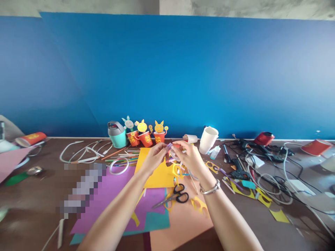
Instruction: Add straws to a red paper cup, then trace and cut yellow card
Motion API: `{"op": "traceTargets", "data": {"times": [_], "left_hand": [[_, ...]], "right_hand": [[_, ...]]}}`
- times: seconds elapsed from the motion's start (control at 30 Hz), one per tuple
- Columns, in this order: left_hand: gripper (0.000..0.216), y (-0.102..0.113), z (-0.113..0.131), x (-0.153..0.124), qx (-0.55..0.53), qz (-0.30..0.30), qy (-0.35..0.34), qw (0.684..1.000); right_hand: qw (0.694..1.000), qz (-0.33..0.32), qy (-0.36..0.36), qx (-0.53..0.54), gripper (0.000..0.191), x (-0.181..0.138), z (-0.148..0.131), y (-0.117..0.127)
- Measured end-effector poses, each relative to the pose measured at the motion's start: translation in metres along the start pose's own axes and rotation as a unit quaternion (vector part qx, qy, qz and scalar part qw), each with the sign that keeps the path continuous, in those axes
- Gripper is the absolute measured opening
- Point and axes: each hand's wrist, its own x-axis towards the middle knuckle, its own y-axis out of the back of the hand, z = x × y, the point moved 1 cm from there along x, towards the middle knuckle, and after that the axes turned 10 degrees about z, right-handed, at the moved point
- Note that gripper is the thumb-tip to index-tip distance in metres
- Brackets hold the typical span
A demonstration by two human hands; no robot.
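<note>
My left hand (pixel 155 157) pinches a small purple piece (pixel 170 145) in front of the paper cups. My right hand (pixel 190 157), with a silver bracelet at the wrist, meets it there with its fingers closed on the same piece. A pale, rounded thing shows under the right fingers, too unclear to name. Below the hands lie yellow paper (pixel 154 176), purple paper (pixel 115 198) and peach paper (pixel 180 219). Black-handled scissors (pixel 180 193) rest among yellow cut-out scraps (pixel 200 205).
Red cups with paper animal figures (pixel 145 138) stand by the blue wall beside a teal container (pixel 117 134). White cups (pixel 208 139) stand right of them. Glue guns (pixel 239 170) and tangled cables (pixel 274 188) spread at right. A white tape roll (pixel 119 166) lies left of the yellow paper.
</note>
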Motion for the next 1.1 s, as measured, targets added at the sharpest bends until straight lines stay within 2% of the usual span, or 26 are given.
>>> {"op": "traceTargets", "data": {"times": [0.17, 0.33, 0.5, 0.6, 0.7, 0.87, 1.1], "left_hand": [[0.019, -0.003, -0.002, -0.001, 0.037, -0.011, -0.025, 0.999], [0.008, -0.002, -0.001, -0.001, 0.023, -0.024, -0.003, 0.999], [0.019, -0.001, 0.004, -0.003, -0.023, -0.011, 0.042, 0.999], [0.018, 0.001, 0.004, -0.004, -0.025, -0.016, 0.050, 0.998], [0.014, 0.006, 0.003, -0.001, -0.015, 0.006, 0.019, 1.000], [0.023, 0.017, 0.003, 0.006, 0.004, 0.095, -0.080, 0.992], [0.037, 0.019, 0.005, 0.005, 0.085, 0.076, -0.144, 0.983]], "right_hand": [[0.999, 0.000, 0.006, 0.037, 0.034, 0.002, 0.006, -0.005], [0.997, 0.000, -0.019, 0.074, 0.039, 0.003, 0.011, -0.007], [0.989, -0.046, -0.031, 0.135, 0.036, 0.002, 0.007, -0.005], [0.980, -0.071, -0.053, 0.180, 0.035, 0.002, 0.004, -0.003], [0.976, -0.059, -0.085, 0.194, 0.037, 0.006, 0.008, 0.000], [0.978, 0.013, -0.107, 0.176, 0.036, 0.016, 0.025, 0.011], [0.975, 0.026, -0.110, 0.189, 0.035, 0.022, 0.039, 0.014]]}}
